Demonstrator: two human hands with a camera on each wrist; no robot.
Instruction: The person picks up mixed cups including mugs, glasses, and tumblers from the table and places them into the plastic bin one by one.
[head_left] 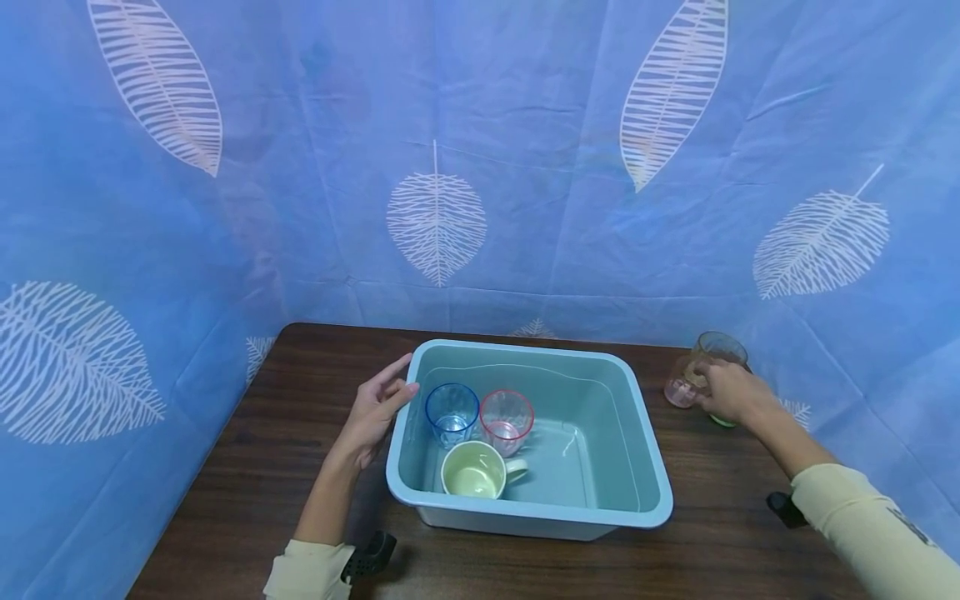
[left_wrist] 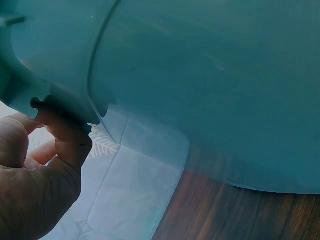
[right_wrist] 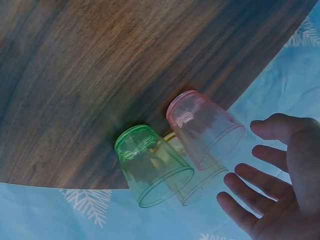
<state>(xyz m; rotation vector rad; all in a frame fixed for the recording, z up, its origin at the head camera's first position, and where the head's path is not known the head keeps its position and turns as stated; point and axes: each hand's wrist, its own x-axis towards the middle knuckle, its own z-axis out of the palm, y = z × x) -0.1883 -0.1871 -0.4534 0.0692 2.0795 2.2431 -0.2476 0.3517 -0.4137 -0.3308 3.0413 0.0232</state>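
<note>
My left hand (head_left: 377, 408) grips the left rim of a light blue plastic tub (head_left: 540, 512); the left wrist view shows its fingers bent under that rim. Inside the tub's left part stand a blue-rimmed clear cup (head_left: 452, 412), a red-rimmed clear cup (head_left: 507, 417) and a pale green mug (head_left: 474, 471) with its handle to the right. At the table's right, my right hand (head_left: 735, 390) hovers by a pink cup (right_wrist: 205, 127), a green cup (right_wrist: 152, 167) and a yellow cup (right_wrist: 200, 182), grouped closely. Its fingers are spread and hold nothing in the right wrist view.
The dark wooden table (head_left: 292, 433) carries the tub and cups. Blue cloth (head_left: 525, 233) with white leaf prints hangs behind the table and along both sides. The loose cups stand near the table's back right edge.
</note>
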